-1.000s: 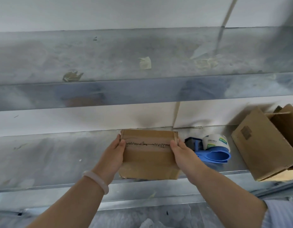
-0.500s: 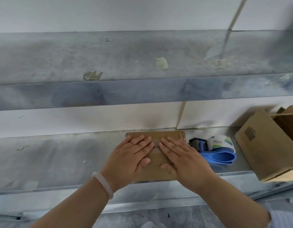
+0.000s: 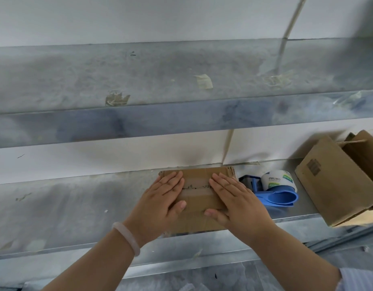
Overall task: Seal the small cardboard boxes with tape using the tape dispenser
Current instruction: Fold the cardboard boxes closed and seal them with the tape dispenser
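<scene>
On the metal shelf [image 3: 76, 206] sits a small cardboard box [image 3: 197, 181] with a strip of tape over its top. Both the left hand [image 3: 160, 201] and the right hand [image 3: 237, 203] press flat on it, fingers straight. Just right lies the blue tape dispenser [image 3: 274, 191], then a bigger box [image 3: 336, 181]
</scene>
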A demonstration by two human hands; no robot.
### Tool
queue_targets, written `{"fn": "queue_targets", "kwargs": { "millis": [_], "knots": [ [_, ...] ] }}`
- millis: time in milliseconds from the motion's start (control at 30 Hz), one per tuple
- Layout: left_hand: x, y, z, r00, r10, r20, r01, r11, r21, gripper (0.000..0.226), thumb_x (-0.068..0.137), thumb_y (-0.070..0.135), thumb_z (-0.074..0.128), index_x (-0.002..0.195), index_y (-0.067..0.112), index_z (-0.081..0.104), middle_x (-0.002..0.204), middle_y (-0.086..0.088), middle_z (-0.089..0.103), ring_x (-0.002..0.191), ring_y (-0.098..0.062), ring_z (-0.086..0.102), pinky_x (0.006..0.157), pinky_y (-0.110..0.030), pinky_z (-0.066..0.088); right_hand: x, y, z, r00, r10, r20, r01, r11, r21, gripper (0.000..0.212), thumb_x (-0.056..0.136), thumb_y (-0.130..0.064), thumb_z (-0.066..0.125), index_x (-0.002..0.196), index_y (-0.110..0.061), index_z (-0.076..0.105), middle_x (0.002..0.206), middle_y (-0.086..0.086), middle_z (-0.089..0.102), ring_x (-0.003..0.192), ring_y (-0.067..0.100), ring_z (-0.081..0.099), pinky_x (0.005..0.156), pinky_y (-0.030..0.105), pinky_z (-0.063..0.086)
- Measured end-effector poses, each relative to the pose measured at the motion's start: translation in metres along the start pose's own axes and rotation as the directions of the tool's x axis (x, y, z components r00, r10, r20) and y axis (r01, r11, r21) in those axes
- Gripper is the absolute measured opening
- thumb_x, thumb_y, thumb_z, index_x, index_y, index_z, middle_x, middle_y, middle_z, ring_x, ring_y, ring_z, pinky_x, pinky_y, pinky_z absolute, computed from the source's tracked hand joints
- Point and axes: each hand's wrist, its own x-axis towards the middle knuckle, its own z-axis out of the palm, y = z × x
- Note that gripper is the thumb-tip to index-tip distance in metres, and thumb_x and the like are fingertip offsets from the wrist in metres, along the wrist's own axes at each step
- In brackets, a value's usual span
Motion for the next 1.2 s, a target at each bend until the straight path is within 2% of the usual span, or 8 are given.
{"fn": "queue_targets", "kwargs": {
  "millis": [200,333,433,600,700,800,1033,1200],
  "knots": [
    [-0.016,-0.011,0.011,0.992,-0.074,-0.100,0.035,0.935,-0.352,0.058,0.099,0.054,0.029,0.149,0.025,0.028,0.159,0.019,0.013,0.148,-0.004,0.006,0.119,-0.022,0.008,-0.006,-0.002,0.001,0.983,0.184,-0.011,-0.175,0.949,0.261,0.105,0.068,-0.085,0.036,0.153,-0.026,0.021,0.160,-0.017,0.004,0.146,-0.002,-0.002,0.113,0.015,-0.003],
    [-0.016,0.010,0.018,0.960,-0.271,-0.069,0.181,0.791,-0.585,0.056,0.102,0.036,0.032,0.151,0.028,0.007,0.158,0.024,-0.007,0.144,0.008,-0.004,0.116,-0.012,0.002,-0.007,-0.005,-0.005,0.968,0.244,0.061,-0.247,0.872,0.423,0.098,0.079,-0.070,0.049,0.155,-0.028,0.004,0.157,-0.026,-0.009,0.144,-0.006,-0.006,0.116,0.017,0.001],
    [-0.015,0.018,0.016,0.935,-0.354,0.024,0.267,0.655,-0.707,0.060,0.099,0.028,0.034,0.147,0.037,-0.002,0.153,0.030,-0.012,0.135,0.022,-0.007,0.111,-0.003,0.001,-0.004,-0.012,-0.009,0.951,0.289,0.111,-0.309,0.883,0.353,0.081,0.092,-0.064,0.031,0.155,-0.026,-0.002,0.159,-0.020,-0.014,0.145,-0.001,-0.011,0.116,0.021,-0.002],
    [-0.012,0.017,0.007,0.910,-0.415,-0.016,0.341,0.768,-0.542,0.057,0.098,0.049,0.031,0.151,0.034,0.016,0.155,0.030,-0.005,0.141,0.014,-0.002,0.120,-0.022,0.005,0.001,-0.016,-0.010,0.966,0.259,0.015,-0.259,0.961,0.097,0.096,0.078,-0.074,-0.009,0.155,-0.019,0.005,0.162,-0.009,-0.004,0.146,0.003,-0.010,0.118,0.025,-0.009],
    [-0.009,0.013,0.000,0.984,-0.107,-0.143,0.100,0.993,-0.058,0.053,0.100,0.052,0.027,0.148,0.030,0.032,0.162,0.011,0.009,0.148,-0.008,0.005,0.120,-0.033,0.009,-0.004,-0.012,-0.007,0.993,0.053,-0.103,-0.046,0.996,0.072,0.071,0.097,-0.062,0.014,0.147,-0.020,0.040,0.156,-0.004,0.033,0.146,0.010,0.019,0.120,0.038,0.013],
    [-0.002,0.008,-0.001,0.995,0.102,-0.023,-0.098,0.987,0.124,0.052,0.101,0.049,0.025,0.145,0.027,0.042,0.154,0.009,0.034,0.145,-0.014,0.026,0.117,-0.039,0.017,-0.003,-0.010,-0.004,0.994,-0.106,0.008,0.106,0.994,-0.022,0.061,0.099,-0.058,0.024,0.143,-0.022,0.047,0.148,-0.006,0.045,0.140,0.013,0.037,0.117,0.037,0.020],
    [-0.003,0.009,0.004,0.980,-0.200,0.020,0.201,0.976,-0.080,0.080,0.086,0.073,0.016,0.151,0.028,-0.001,0.156,0.014,-0.017,0.145,-0.002,-0.017,0.115,-0.020,-0.008,-0.003,-0.007,-0.009,0.981,0.182,0.074,-0.192,0.968,0.162,0.102,0.071,-0.086,0.024,0.154,-0.030,0.004,0.158,-0.020,-0.007,0.139,-0.007,-0.011,0.112,0.017,-0.007],
    [0.000,0.009,0.006,0.917,-0.369,0.154,0.396,0.790,-0.468,0.086,0.093,0.050,0.050,0.153,0.025,-0.006,0.150,0.024,-0.031,0.144,0.000,-0.012,0.120,-0.027,0.006,-0.002,-0.007,-0.009,0.949,0.270,0.161,-0.312,0.873,0.376,0.100,0.080,-0.071,0.051,0.155,-0.030,-0.002,0.156,-0.027,-0.015,0.142,-0.005,0.000,0.117,0.021,0.009]
  ]
}}
